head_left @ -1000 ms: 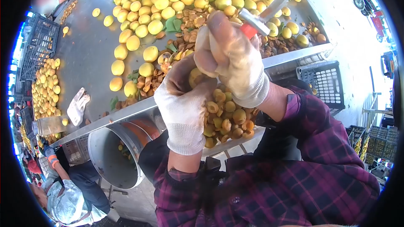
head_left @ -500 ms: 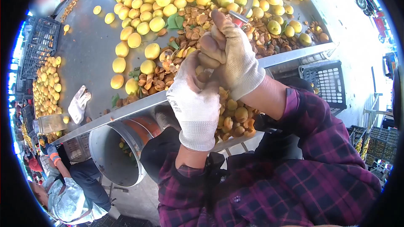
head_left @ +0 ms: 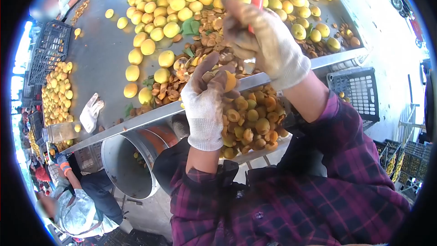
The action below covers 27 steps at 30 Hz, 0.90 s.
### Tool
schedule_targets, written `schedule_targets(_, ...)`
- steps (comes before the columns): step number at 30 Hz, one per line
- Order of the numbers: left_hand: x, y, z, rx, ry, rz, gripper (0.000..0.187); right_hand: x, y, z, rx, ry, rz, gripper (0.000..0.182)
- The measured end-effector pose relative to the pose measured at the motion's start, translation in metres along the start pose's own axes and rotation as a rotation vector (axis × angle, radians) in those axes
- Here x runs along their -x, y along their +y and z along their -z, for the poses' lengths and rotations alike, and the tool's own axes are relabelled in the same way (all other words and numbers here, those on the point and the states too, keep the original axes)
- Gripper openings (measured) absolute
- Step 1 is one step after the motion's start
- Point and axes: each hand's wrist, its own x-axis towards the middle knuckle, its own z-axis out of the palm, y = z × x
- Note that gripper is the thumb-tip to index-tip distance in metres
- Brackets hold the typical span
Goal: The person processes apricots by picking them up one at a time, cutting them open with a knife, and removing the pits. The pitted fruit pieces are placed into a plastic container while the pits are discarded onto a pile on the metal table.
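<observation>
My left hand (head_left: pixel 207 98), in a worn white knit glove, is closed around a split apricot (head_left: pixel 230 82) above the table's near edge. Up and to the right, my right hand (head_left: pixel 268 41), gloved too and slightly blurred, grips a red-handled knife (head_left: pixel 257 2) with a metal crosspiece; its blade points away and is hard to make out. Beneath the hands, a container of opened apricots (head_left: pixel 250 120) stands below the table edge. Apricot pits (head_left: pixel 211 41) lie heaped just beyond my left hand, with whole yellow apricots (head_left: pixel 182 0) behind them.
The metal table (head_left: pixel 104 41) has a raised front rim. A white glove (head_left: pixel 91 111) lies on its left part. Below stands a large metal bucket (head_left: pixel 129 164) on its side. A dark crate (head_left: pixel 355 91) is at right. Co-workers sit at lower left (head_left: pixel 82 209) and upper left.
My hands have come apart: the right one moved right with the knife, the left one stayed low with the apricot. The opened apricots below now show more fully.
</observation>
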Motion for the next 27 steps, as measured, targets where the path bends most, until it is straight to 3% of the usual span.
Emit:
schedule_targets(2, -0.002, -0.001, 0.004, 0.143, -0.007, 0.018, 0.046, 0.013, -0.007, -0.028, 0.679, 0.201, 0.034, 0.035)
schedule_targets(3, -0.004, -0.001, 0.01, 0.106, -0.015, 0.041, 0.058, 0.016, -0.01, -0.031, 0.875, 0.161, -0.13, 0.039)
schedule_targets(4, -0.006, -0.003, 0.011, 0.111, -0.002, 0.029, 0.058, 0.015, -0.003, -0.027, 0.88, 0.142, -0.128, 0.039)
schedule_targets(6, -0.009, -0.007, 0.007, 0.074, 0.04, -0.057, 0.067, 0.014, 0.015, -0.017, 1.382, -0.069, -0.053, 0.042)
schedule_targets(7, -0.007, 0.002, 0.004, -0.093, 0.108, 0.011, 0.073, 0.017, 0.011, -0.02, 1.46, -0.092, -0.037, 0.043)
schedule_targets(11, -0.016, -0.019, 0.017, -0.329, 0.118, -0.108, 0.068, 0.013, 0.013, -0.022, 1.411, -0.123, -0.104, 0.041)
schedule_targets(15, -0.003, 0.003, 0.013, -0.371, 0.067, -0.246, 0.063, 0.013, 0.025, -0.022, 1.515, 0.014, 0.081, 0.04)
schedule_targets(17, 0.006, 0.017, 0.014, -0.536, -0.087, -0.119, 0.054, 0.006, 0.022, -0.023, 1.713, 0.1, 0.191, 0.042)
schedule_targets(20, 0.012, -0.008, 0.021, -0.564, -0.168, -0.279, 0.054, -0.006, 0.017, -0.014, 1.683, 0.208, 0.187, 0.048)
schedule_targets(22, 0.017, 0.002, 0.026, -0.75, -0.29, -0.285, 0.054, -0.018, 0.013, -0.016, 1.717, 0.191, 0.257, 0.048)
schedule_targets(25, 0.024, 0.0, 0.023, -0.869, -0.297, -0.293, 0.055, -0.04, 0.011, -0.044, 1.597, 0.101, -0.062, 0.047)
schedule_targets(27, 0.028, 0.001, 0.021, -0.861, -0.312, -0.276, 0.056, -0.07, 0.027, -0.054, 1.696, 0.031, -0.101, 0.05)
